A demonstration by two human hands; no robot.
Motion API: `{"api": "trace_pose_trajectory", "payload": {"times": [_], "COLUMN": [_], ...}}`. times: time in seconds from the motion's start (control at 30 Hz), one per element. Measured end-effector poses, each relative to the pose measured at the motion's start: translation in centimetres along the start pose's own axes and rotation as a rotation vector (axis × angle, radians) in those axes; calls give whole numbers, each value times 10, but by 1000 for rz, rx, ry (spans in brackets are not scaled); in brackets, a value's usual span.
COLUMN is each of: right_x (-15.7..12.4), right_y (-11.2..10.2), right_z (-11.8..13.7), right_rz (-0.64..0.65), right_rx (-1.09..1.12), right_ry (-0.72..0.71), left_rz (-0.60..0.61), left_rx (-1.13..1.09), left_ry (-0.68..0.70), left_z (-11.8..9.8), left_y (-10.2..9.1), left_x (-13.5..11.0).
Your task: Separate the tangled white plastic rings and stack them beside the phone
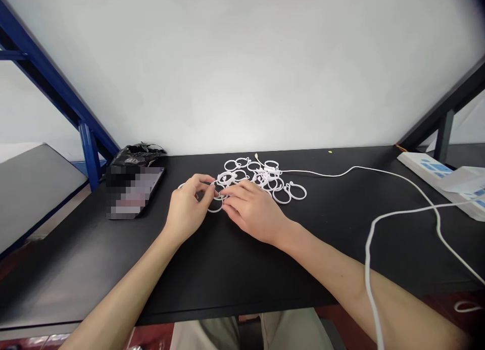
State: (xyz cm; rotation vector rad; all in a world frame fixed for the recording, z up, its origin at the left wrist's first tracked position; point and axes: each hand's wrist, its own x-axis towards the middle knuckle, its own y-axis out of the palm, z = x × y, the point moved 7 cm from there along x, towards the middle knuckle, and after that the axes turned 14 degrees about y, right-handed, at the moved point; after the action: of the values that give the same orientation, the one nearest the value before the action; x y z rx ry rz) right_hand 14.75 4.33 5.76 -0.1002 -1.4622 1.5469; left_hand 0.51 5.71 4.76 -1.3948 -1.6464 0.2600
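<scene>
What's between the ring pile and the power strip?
In the head view, a thin white cable runs right from the white plastic rings over the black desk; a second white cable crosses it below the power strip.

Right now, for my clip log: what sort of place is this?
Likely a workshop or assembly room: a black workbench on a blue steel frame, a white power strip, and a heap of white plastic rings.

Left hand (pixel 187 208) is curling inward below frame centre. Right hand (pixel 253 211) is arching palm-down just beside it.
</scene>
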Motion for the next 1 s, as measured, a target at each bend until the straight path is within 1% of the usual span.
{"api": "trace_pose_trajectory", "payload": {"times": [0.07, 0.13, 0.2, 0.27, 0.33, 0.47, 0.6, 0.8, 0.9, 1.0], "right_x": [1, 1, 0, -1, -2, -3, -3, -6, -7, -4], "right_y": [-6, -9, -6, 0, 4, 3, 0, -3, -3, -1], "right_z": [-7, -20, -30, -34, -34, -32, -30, -29, -29, -30], "right_rz": [-40, -56, -26, 21, 38, 2, -19, -21, 7, 53], "right_rx": [126, 263, 377, 460, 518, 587, 595, 566, 564, 574], "right_ry": [138, 326, 470, 534, 549, 533, 526, 509, 485, 457], "left_rz": [-45, -77, -89, -84, -81, -102, -115, -76, -51, -61], "left_rx": [21, 33, 43, 49, 52, 37, 31, -22, -14, 23], "left_ry": [-6, -3, 15, 40, 65, 131, 172, 184, 237, 267], "left_z": [-1, -3, -5, -7, -9, -13, -17, -18, -20, -22], "left_y": [-3, -5, -5, -3, -1, 2, 3, 5, 8, 8], "left_x": [0, -1, -2, -3, -5, -6, -7, -12, -13, -12]}}
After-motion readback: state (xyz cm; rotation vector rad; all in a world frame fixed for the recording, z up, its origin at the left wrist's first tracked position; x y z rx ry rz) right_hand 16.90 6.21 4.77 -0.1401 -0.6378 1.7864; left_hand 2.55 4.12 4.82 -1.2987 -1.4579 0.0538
